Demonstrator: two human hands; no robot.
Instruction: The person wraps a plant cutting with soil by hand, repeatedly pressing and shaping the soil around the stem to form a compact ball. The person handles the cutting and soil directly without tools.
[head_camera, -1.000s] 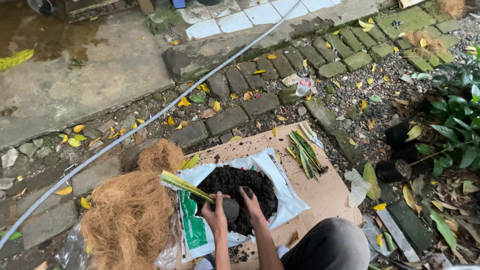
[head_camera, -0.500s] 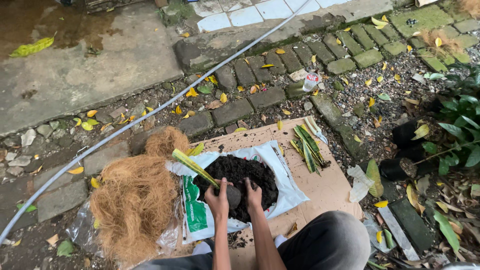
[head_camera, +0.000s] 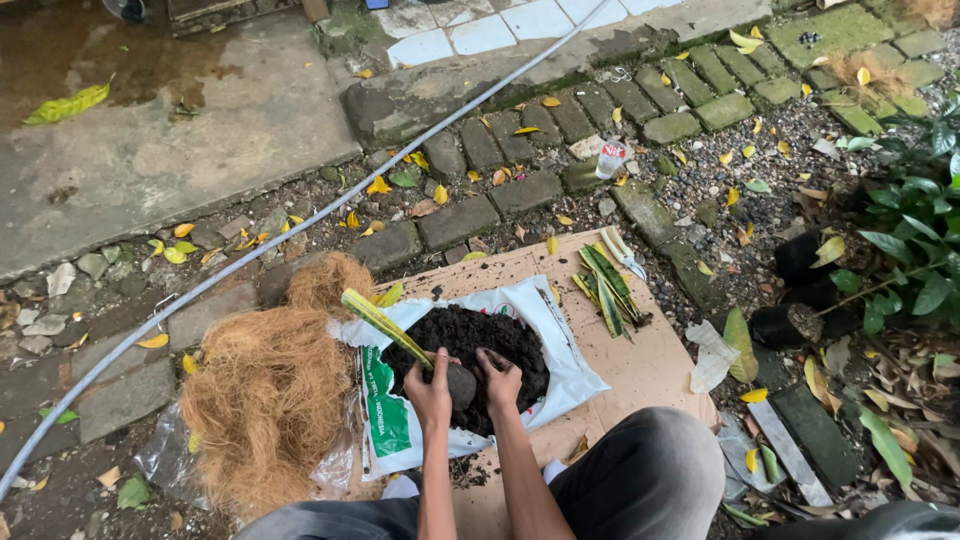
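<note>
- Outdoors, the ground was damp dirt with mossy paving bricks (head_camera: 470, 218), scattered yellow leaves and a grey hose (head_camera: 300, 228) that ran diagonally across it.
- Under me lay a flat sheet of cardboard (head_camera: 650, 370), and on it a white plastic sack (head_camera: 570, 372) was spread open with a heap of dark potting soil (head_camera: 470, 340) on top.
- My left hand (head_camera: 428, 390) and my right hand (head_camera: 500, 378) were both down in the front part of the soil heap, close together.
- Between them sat a small dark round pot (head_camera: 461, 385); my fingers were curled around it from both sides, half closed, and it was touching the soil.
- A long green-yellow leaf cutting (head_camera: 385, 325) stood tilted at my left hand; whether that hand also gripped it, I could not tell.
- Left of the sack was a big pile of brown coconut fibre (head_camera: 265, 395).
- More leaf cuttings (head_camera: 607, 285) lay on the cardboard on the right, with scissors (head_camera: 625, 255) just beside them.
- Black nursery pots (head_camera: 800, 290) stood further right, near a green plant (head_camera: 915, 235).
</note>
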